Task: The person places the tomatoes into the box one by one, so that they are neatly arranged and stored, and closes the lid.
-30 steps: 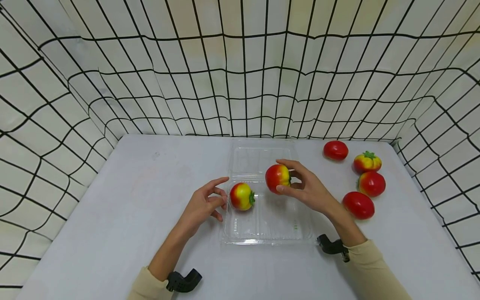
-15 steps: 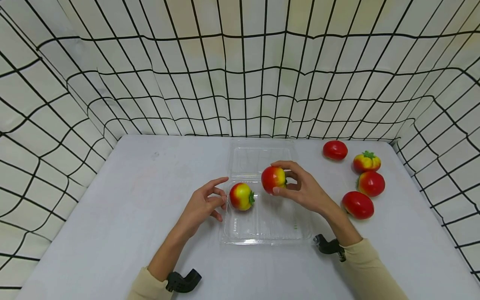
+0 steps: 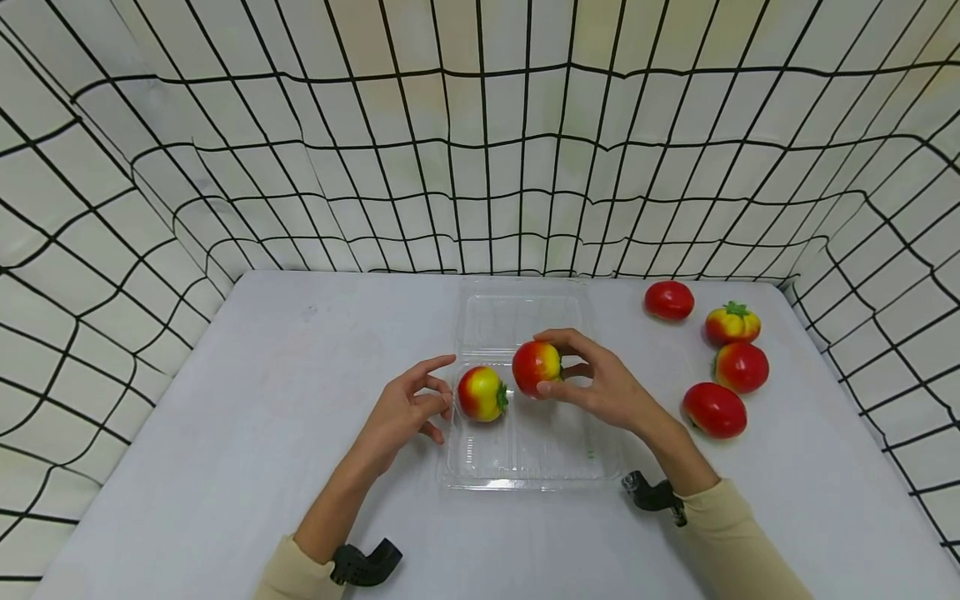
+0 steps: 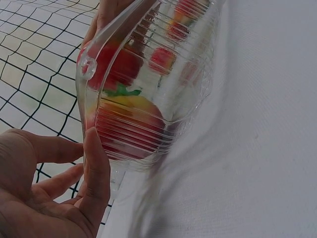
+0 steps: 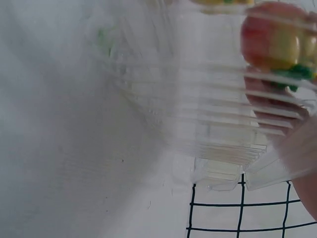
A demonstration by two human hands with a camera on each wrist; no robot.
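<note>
My right hand (image 3: 611, 387) grips a red-and-yellow fruit with a green leafy top (image 3: 531, 368), thumb and fingers curled round its right side. It is held over the clear plastic clamshell container (image 3: 562, 454), close to the divider between the compartments. A second red-and-yellow fruit (image 3: 480, 394) rests in the left compartment, its green top pointing right. Beside the container's left wall is my left hand (image 3: 401, 408). In the left wrist view its fingertips (image 4: 94, 148) pinch the rim, with the resting fruit (image 4: 131, 129) showing through the ribbed wall.
The container's lid (image 3: 521, 325) lies folded back flat behind it. To the right on the white table (image 3: 300, 375) are two plain red fruits (image 3: 715, 410) and others with green tops (image 3: 733, 323). Black wire mesh (image 3: 487, 175) surrounds the table's back and sides.
My right hand has moved left and slightly toward me with the fruit, bringing it nearer the one in the container. The left hand has stayed at the container's edge.
</note>
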